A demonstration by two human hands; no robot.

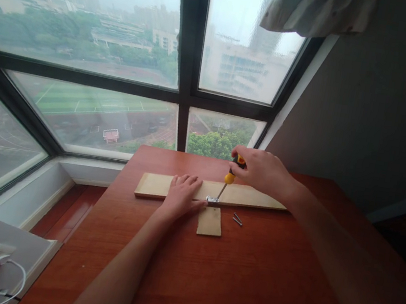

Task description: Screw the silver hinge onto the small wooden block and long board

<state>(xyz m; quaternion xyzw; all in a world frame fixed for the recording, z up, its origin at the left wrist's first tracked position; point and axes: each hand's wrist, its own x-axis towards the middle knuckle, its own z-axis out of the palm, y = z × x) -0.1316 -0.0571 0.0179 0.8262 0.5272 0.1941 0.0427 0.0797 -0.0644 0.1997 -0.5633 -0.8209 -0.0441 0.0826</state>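
A long pale wooden board point(154, 185) lies across the far part of the table. My left hand point(182, 195) rests flat on it with the fingers stretched out, the thumb beside a small metal hinge point(212, 200) at the board's near edge. Closed round the handle of a yellow and black screwdriver point(229, 178), my right hand point(259, 165) holds it tilted, its tip down at the hinge. Just in front of the hinge is a small square wooden piece point(210, 222). Whether a screw sits under the tip is too small to tell.
Loose screws point(237, 219) lie right of the small piece on the reddish-brown table point(244, 278). Windows rise behind the table's far edge, with a curtain point(316, 10) at upper right. A wall socket with a white cable point(24, 275) is at lower left.
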